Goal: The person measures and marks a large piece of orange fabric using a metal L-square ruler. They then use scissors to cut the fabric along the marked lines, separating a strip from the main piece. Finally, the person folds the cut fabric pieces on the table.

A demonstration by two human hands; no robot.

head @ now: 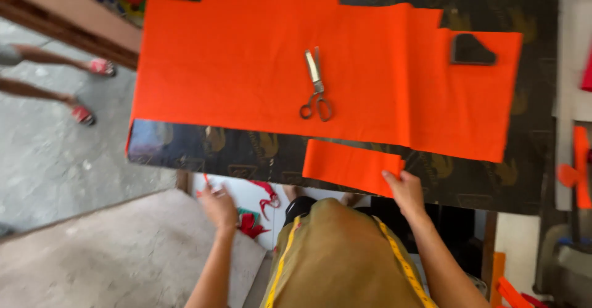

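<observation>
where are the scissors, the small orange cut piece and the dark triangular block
scissors (315, 86): head view, on the pivot.
small orange cut piece (345, 165): head view, on its middle.
dark triangular block (471, 51): head view, on its centre.
</observation>
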